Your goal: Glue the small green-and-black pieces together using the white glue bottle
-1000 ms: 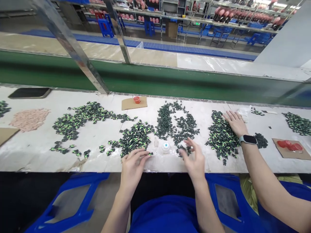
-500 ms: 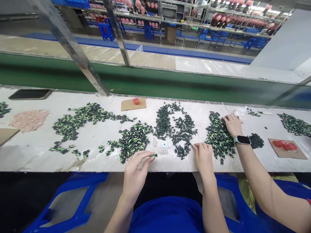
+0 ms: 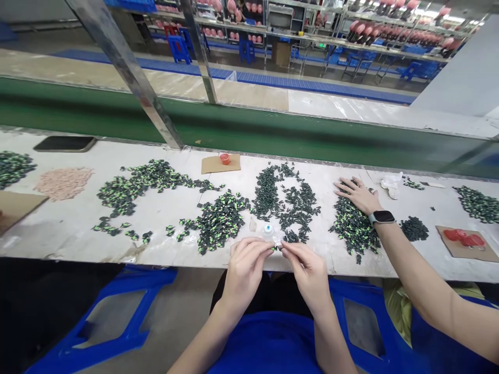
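My left hand (image 3: 246,270) pinches a small black-and-green piece (image 3: 274,249) over the table's front edge. Fingertips of my right hand (image 3: 311,272) are closed on a small dark stick-like piece (image 3: 279,248), mostly hidden by the fingers. The two pieces meet or nearly meet; I cannot tell if they touch. Just behind my hands stands a small clear bottle with a blue tip (image 3: 268,229). A heap of black-and-green pieces (image 3: 219,223) lies beyond my left hand. Dark stick-like pieces (image 3: 298,205) are spread beyond my right hand.
A co-worker's hand (image 3: 360,196) with a watch lies spread on another black-and-green heap (image 3: 353,223) at right. Red cups sit on cardboard, one behind (image 3: 225,159), others right (image 3: 463,237). Pale pink pieces (image 3: 64,183) and a phone-like slab (image 3: 65,144) are at left.
My right hand has moved left from the dark pieces to meet my left hand, which shifted right with its piece. The co-worker's hand has spread over the heap. The view has shifted slightly.
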A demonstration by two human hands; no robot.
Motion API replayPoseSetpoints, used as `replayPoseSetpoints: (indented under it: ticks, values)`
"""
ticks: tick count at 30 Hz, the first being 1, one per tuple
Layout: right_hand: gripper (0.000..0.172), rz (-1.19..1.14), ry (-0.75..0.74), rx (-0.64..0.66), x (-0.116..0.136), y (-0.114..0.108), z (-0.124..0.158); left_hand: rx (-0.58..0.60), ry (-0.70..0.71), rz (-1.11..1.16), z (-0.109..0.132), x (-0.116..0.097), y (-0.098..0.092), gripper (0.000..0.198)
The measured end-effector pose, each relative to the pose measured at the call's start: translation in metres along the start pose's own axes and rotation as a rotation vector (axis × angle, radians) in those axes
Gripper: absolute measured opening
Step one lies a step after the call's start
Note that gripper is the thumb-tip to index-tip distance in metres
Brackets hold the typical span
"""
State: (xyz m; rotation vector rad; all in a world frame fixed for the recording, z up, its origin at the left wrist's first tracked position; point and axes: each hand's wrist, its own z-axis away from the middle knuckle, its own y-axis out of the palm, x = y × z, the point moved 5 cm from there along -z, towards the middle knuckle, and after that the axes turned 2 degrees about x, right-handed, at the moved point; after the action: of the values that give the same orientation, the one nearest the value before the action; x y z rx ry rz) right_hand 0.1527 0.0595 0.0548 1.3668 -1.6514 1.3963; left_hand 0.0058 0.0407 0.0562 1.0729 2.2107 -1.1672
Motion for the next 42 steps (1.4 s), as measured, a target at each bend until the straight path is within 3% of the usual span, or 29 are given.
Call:
replayPoseSetpoints:
  ticks: [3, 7, 15, 23, 30, 36, 42]
  values:
    - [0.021, 0.045, -0.018, -0.029, -0.002, -0.001, 0.000, 0.006, -0.003, 0.006, 0.002, 0.000, 0.002, 0.014]
    - [0.021, 0.064, -0.019, 0.027, -0.004, 0.000, -0.001, 0.038, -0.001, 0.010, 0.004, 0.000, 0.005, 0.017]
    - [0.027, -0.099, 0.164, 0.152, -0.018, 0.002, -0.004, 0.100, 0.032, 0.045, 0.001, 0.005, 0.007, 0.019]
    - [0.018, -0.236, 0.220, 0.141, -0.021, 0.008, -0.007, 0.128, 0.029, 0.016, -0.001, 0.003, 0.007, 0.020]
    - [0.022, -0.322, 0.270, 0.123, -0.027, 0.009, -0.006, 0.117, 0.042, -0.046, 0.002, -0.006, 0.006, 0.020]
    - [0.024, -0.330, 0.279, 0.083, -0.032, 0.010, -0.004, 0.094, 0.070, -0.079, 0.003, -0.010, 0.008, 0.021]
    - [0.021, -0.271, 0.227, 0.090, -0.029, 0.005, -0.003, 0.087, 0.006, -0.020, 0.004, -0.005, 0.011, 0.016]
